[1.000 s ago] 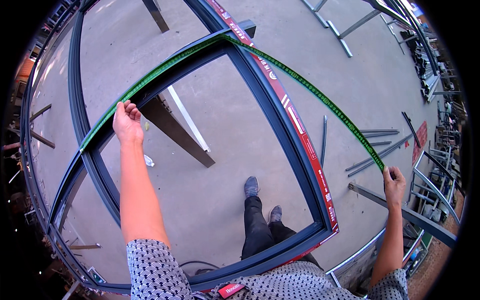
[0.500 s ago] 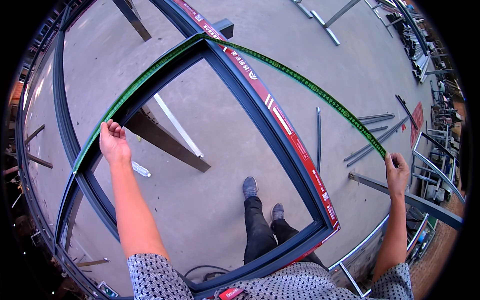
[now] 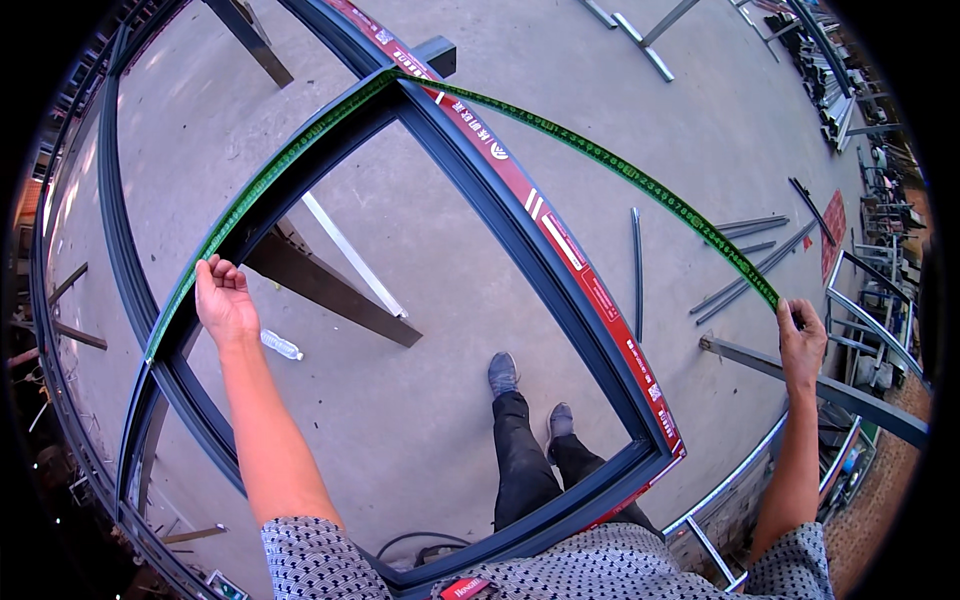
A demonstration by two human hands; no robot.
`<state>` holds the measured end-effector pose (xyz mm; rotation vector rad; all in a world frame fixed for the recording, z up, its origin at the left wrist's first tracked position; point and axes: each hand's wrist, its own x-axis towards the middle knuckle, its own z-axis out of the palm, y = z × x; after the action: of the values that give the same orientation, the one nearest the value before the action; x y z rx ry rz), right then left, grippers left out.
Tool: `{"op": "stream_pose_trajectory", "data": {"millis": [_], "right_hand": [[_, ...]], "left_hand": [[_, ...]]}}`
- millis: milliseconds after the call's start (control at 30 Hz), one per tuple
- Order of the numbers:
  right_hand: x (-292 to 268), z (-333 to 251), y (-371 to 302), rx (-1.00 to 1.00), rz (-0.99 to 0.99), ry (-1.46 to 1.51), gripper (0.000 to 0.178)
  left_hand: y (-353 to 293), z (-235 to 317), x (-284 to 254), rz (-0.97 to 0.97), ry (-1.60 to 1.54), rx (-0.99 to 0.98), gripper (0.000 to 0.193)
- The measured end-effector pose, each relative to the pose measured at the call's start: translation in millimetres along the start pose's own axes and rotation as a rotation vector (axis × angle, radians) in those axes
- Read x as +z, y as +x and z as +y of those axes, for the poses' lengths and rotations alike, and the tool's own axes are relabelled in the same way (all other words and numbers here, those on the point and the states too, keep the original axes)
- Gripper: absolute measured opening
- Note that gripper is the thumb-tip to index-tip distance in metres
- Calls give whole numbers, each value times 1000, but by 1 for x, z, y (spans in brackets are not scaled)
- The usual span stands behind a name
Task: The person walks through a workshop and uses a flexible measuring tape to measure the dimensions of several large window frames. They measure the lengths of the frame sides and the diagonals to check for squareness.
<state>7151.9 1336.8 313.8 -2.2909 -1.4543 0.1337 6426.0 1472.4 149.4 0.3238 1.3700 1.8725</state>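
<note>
A long green tape measure blade [image 3: 640,178] runs along the upper left edge of a dark metal window or door frame [image 3: 520,255], bends over the frame's top corner, then arches freely down to the right. My left hand [image 3: 228,305] is closed at the left stretch of the blade, its curled fingertips against the edge. The blade's left end lies on the frame beyond that hand. Out to the right, clear of the frame, my right hand [image 3: 802,342] pinches the blade's other visible end; a tape case cannot be made out. Red printed film [image 3: 575,262] covers the frame's right side.
Below the frame, a brown metal beam [image 3: 330,290], a pale strip [image 3: 350,250] and a plastic bottle [image 3: 281,345] show against the concrete floor. Dark metal bars [image 3: 755,270] lie to the right, beyond a grey beam [image 3: 820,390]. Metal profiles [image 3: 825,90] crowd the far right.
The whole view has shifted and turned slightly. Both hands keep nearly the same places on the blade, and the blade's arch looks almost unchanged.
</note>
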Motion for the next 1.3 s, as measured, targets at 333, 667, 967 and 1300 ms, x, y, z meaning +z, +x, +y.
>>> {"op": "stream_pose_trajectory", "data": {"millis": [333, 667, 967, 1300], "right_hand": [[13, -19, 11, 25, -2, -7, 31], [17, -11, 14, -59, 15, -16, 31], [21, -5, 17, -24, -15, 6, 31], [29, -2, 12, 72, -48, 79, 29]], "left_hand": [[-2, 1, 1, -5, -7, 14, 25], [0, 0, -1, -8, 6, 18, 25], [-2, 0, 3, 10, 20, 11, 25], [-2, 5, 3, -7, 26, 8, 25]]}}
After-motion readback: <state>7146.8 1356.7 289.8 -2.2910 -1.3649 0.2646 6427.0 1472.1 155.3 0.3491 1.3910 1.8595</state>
